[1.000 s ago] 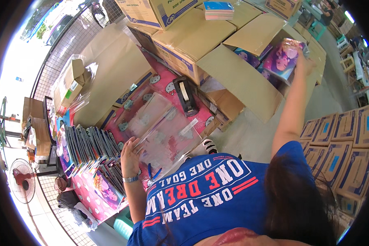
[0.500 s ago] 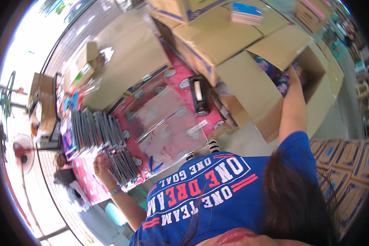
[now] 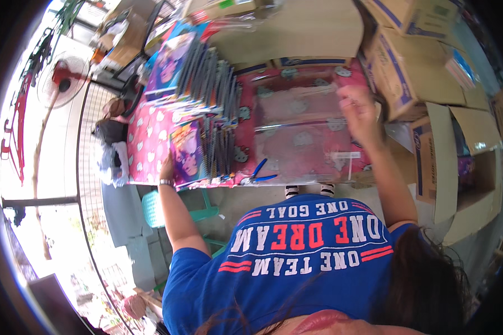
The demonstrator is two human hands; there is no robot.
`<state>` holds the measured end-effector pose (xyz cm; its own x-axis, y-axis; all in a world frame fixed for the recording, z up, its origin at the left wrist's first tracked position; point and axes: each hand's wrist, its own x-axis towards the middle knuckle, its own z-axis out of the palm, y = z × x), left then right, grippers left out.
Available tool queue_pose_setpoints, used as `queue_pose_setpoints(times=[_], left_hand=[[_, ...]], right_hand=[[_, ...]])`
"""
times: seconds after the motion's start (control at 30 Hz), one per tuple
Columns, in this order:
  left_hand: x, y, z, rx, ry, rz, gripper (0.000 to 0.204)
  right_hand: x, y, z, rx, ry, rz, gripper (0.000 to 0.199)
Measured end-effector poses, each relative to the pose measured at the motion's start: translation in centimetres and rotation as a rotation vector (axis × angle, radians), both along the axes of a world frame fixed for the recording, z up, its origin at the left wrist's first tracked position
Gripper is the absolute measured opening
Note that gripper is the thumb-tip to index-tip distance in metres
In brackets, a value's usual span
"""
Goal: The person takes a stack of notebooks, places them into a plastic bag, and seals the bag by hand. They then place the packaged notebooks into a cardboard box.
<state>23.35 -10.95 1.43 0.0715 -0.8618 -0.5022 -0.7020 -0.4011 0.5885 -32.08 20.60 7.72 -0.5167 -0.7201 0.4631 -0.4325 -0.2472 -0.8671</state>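
On the pink patterned table cover point(image 3: 141, 134), spiral-bound notebooks with colourful covers stand in two rows: a far stack point(image 3: 198, 78) and a near stack point(image 3: 188, 152). My left hand point(image 3: 166, 168) lies against the left side of the near stack, its fingers stretched along the cover's edge. Clear plastic sheets or bags point(image 3: 299, 120) spread over the middle of the table. Above their right side is my right hand point(image 3: 359, 109), smeared by motion; whether it holds anything is hidden by the blur. Blue-handled pliers or cutters point(image 3: 262, 172) rest at the table's front edge.
An open carton point(image 3: 439, 167) with colourful items inside stands at the right. Further cartons point(image 3: 399, 67) are stacked behind it, with a small pack point(image 3: 461, 70) on top. A large cardboard flap point(image 3: 296, 33) rises at the back. A fan point(image 3: 64, 81) and a green stool point(image 3: 198, 212) are at the left.
My right hand has come out of the open carton and moved left over the table. My left hand has stayed beside the near stack. The view has turned toward the right.
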Motion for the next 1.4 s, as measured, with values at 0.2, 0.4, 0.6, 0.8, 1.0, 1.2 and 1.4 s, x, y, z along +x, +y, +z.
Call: queue_pose_setpoints(times=[0.2, 0.4, 0.6, 0.8, 1.0, 1.2, 1.4], left_hand=[[-3.2, -6.1, 7.9, -0.408, 0.9, 0.116, 0.103], [-10.3, -15.1, 14.9, -0.121, 0.819, 0.021, 0.094], [-15.8, -13.9, 19.7, -0.152, 0.496, -0.173, 0.08], [-16.9, -13.7, 21.1, -0.168, 0.394, -0.194, 0.071], [-18.4, -10.9, 19.9, -0.004, 0.745, -0.25, 0.046], [-18.7, -10.2, 18.9, -0.153, 0.58, -0.277, 0.047], [-18.4, -10.3, 20.0, -0.216, 0.541, -0.266, 0.044]], right_hand=[[14.2, -16.0, 0.3, 0.008, -0.241, 0.509, 0.054], [18.7, -30.3, 6.7, 0.281, -0.585, 0.489, 0.082], [19.4, -31.4, 8.1, 0.506, -0.552, 0.492, 0.082], [18.6, -31.2, 8.6, 0.54, -0.588, 0.489, 0.059], [17.6, -30.6, 5.6, 0.43, -0.598, 0.488, 0.051], [17.2, -30.7, 6.1, 0.418, -0.643, 0.487, 0.058], [17.6, -30.1, 6.4, 0.42, -0.692, 0.481, 0.062]])
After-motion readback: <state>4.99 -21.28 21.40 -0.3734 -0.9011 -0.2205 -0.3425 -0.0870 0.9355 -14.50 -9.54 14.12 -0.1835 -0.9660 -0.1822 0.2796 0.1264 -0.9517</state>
